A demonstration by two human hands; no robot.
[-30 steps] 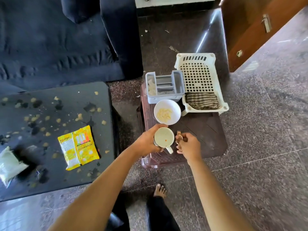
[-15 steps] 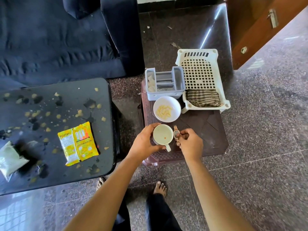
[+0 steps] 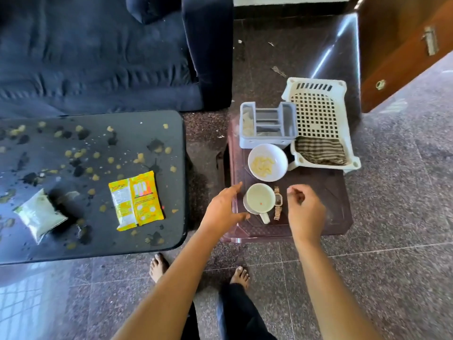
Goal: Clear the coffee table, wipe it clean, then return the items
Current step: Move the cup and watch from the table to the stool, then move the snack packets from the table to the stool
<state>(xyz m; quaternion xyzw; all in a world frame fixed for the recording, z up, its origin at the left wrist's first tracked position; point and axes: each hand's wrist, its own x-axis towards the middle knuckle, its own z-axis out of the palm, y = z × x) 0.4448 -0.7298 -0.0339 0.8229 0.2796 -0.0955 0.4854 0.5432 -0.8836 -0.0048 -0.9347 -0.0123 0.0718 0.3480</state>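
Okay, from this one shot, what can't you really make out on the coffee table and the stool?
Head view only:
- Coffee table: left end cut off by the frame edge.
- Yellow packet: print too small to read.
- Watch: dial too small to read.
- Organiser: its walls hide most of the contents.
- Cloth: partly hidden by the basket wall.
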